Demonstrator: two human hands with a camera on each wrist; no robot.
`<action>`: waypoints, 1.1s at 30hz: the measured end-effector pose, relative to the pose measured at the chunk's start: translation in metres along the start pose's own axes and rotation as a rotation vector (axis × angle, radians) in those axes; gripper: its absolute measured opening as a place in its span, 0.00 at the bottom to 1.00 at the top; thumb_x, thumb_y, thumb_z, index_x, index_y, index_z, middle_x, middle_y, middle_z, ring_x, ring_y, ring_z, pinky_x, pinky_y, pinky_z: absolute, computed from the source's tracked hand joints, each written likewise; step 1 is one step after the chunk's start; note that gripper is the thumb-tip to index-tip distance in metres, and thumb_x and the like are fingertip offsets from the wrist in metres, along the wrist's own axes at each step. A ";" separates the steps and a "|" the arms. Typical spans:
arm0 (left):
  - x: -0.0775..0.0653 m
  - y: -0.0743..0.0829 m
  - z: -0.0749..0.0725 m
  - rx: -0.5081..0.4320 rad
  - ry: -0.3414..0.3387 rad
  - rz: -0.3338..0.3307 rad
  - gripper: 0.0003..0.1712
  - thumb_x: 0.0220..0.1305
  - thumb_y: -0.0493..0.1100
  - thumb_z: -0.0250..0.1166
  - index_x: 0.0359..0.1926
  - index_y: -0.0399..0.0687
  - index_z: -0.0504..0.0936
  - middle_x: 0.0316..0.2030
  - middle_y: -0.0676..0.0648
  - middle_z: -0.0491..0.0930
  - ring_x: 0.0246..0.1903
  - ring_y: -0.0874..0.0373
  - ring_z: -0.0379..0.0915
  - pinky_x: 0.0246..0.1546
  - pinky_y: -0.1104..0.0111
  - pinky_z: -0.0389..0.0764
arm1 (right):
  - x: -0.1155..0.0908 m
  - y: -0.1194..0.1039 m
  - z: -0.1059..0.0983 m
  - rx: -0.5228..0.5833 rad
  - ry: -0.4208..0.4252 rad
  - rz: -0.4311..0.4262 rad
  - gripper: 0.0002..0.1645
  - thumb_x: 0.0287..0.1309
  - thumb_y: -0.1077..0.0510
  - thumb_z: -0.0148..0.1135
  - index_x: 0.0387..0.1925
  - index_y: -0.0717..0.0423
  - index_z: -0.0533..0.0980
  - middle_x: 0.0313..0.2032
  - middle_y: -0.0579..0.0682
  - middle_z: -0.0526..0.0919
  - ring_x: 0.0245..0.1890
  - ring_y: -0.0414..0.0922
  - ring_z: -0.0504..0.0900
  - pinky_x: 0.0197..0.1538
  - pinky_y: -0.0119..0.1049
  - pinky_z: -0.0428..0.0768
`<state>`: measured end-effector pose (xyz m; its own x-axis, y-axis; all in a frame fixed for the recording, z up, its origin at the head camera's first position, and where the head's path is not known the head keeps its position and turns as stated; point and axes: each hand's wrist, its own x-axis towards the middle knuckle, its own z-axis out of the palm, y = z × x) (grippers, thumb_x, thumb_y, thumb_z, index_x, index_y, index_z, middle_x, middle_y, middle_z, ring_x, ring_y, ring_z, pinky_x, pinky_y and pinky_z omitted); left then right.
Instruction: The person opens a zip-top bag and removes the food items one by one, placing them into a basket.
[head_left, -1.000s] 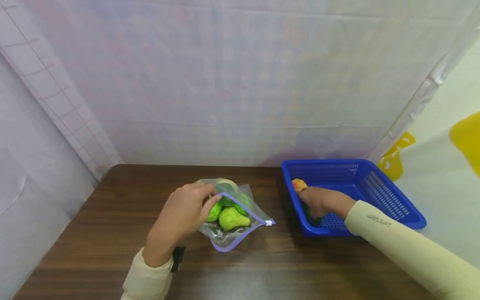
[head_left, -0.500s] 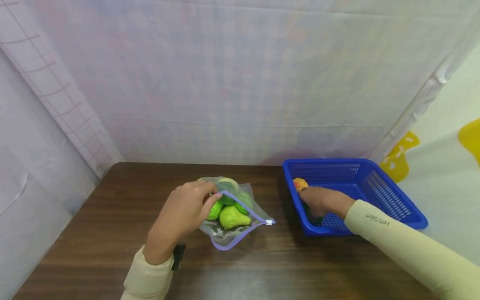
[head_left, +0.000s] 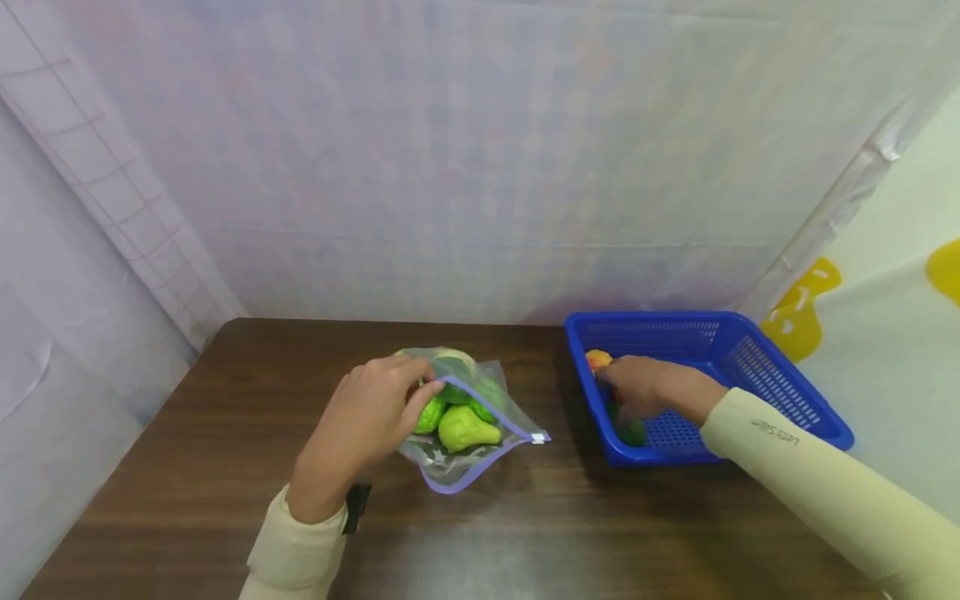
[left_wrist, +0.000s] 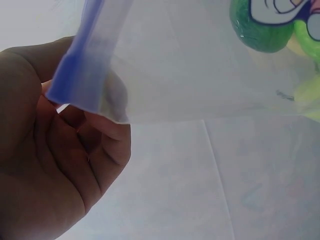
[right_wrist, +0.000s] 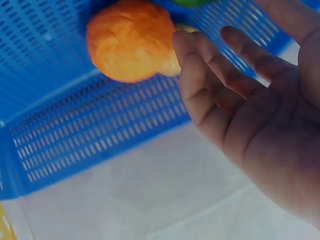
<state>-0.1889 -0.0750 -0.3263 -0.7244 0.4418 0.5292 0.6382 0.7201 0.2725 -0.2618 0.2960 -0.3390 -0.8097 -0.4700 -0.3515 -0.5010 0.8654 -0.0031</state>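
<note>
By the left hand (head_left: 367, 408), the rim of a clear bag (head_left: 450, 488) is pinched, green produce (head_left: 467, 429) enclosed. At right, inside a blue basket (head_left: 780, 385), an orange piece (right_wrist: 129, 42) is seen beside the right hand (head_left: 647, 387), whose fingers are held loosely parted.

In the head view, the left forearm (head_left: 296, 546) is sleeved to the wrist and extended inward from seven o'clock. The left hand (head_left: 363, 412) is angled toward one o'clock, back uppermost, with the thumb (head_left: 420, 402) and bent fingers brought together in a pinch. From four o'clock, the right forearm (head_left: 802, 479), likewise sleeved, is stretched toward ten. The right hand (head_left: 654, 387) is lowered at its end; in its wrist view the fingers (right_wrist: 200, 97) are loosely bent, the thumb (right_wrist: 292, 15) held apart.
</note>
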 end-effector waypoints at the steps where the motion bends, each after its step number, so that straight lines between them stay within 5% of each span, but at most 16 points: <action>1: 0.000 0.000 0.000 0.000 -0.003 -0.001 0.06 0.64 0.43 0.67 0.31 0.47 0.85 0.22 0.53 0.80 0.16 0.63 0.64 0.15 0.68 0.67 | -0.003 -0.001 -0.005 0.011 -0.003 0.004 0.31 0.41 0.58 0.77 0.50 0.62 0.77 0.39 0.57 0.84 0.34 0.49 0.79 0.41 0.50 0.83; 7: -0.002 0.002 -0.002 0.008 -0.010 -0.003 0.07 0.64 0.43 0.67 0.31 0.47 0.85 0.22 0.53 0.79 0.16 0.63 0.65 0.15 0.68 0.68 | -0.035 -0.023 -0.043 -0.027 0.077 0.025 0.34 0.54 0.52 0.71 0.60 0.63 0.73 0.55 0.65 0.80 0.50 0.58 0.78 0.52 0.59 0.79; 15: -0.002 0.002 -0.002 0.010 0.019 0.007 0.07 0.61 0.42 0.69 0.29 0.45 0.85 0.17 0.54 0.74 0.15 0.62 0.63 0.14 0.68 0.66 | -0.076 -0.075 -0.087 -0.022 0.352 -0.065 0.28 0.59 0.49 0.68 0.57 0.58 0.75 0.48 0.55 0.83 0.42 0.50 0.81 0.46 0.53 0.82; 21: -0.001 0.000 0.000 0.009 0.013 -0.007 0.06 0.60 0.42 0.69 0.29 0.45 0.85 0.16 0.54 0.72 0.14 0.63 0.62 0.13 0.69 0.64 | -0.089 -0.111 -0.085 -0.014 0.503 -0.182 0.28 0.59 0.47 0.67 0.58 0.54 0.75 0.39 0.46 0.79 0.30 0.39 0.76 0.37 0.41 0.81; 25: -0.003 0.000 0.002 0.007 0.016 0.000 0.07 0.60 0.42 0.69 0.28 0.45 0.85 0.16 0.54 0.72 0.14 0.63 0.61 0.13 0.69 0.64 | -0.096 -0.132 -0.075 -0.002 0.649 -0.310 0.27 0.58 0.47 0.68 0.56 0.54 0.76 0.42 0.44 0.79 0.36 0.38 0.76 0.39 0.40 0.82; 29: -0.005 -0.002 -0.001 0.024 0.032 -0.007 0.06 0.59 0.41 0.70 0.27 0.45 0.85 0.16 0.53 0.71 0.14 0.63 0.60 0.13 0.69 0.63 | -0.101 -0.156 -0.064 0.168 0.884 -0.473 0.23 0.58 0.52 0.68 0.53 0.58 0.77 0.50 0.49 0.81 0.48 0.41 0.78 0.46 0.40 0.82; 33: -0.006 -0.003 -0.005 0.019 0.021 -0.015 0.06 0.59 0.41 0.70 0.27 0.44 0.84 0.15 0.53 0.71 0.14 0.63 0.60 0.13 0.69 0.62 | -0.097 -0.182 -0.056 0.405 1.159 -0.622 0.18 0.60 0.57 0.66 0.48 0.66 0.79 0.47 0.58 0.83 0.47 0.48 0.80 0.48 0.33 0.78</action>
<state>-0.1850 -0.0823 -0.3262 -0.7280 0.4198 0.5420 0.6222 0.7367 0.2651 -0.1090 0.1747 -0.2514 -0.3767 -0.4964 0.7821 -0.9099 0.3567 -0.2118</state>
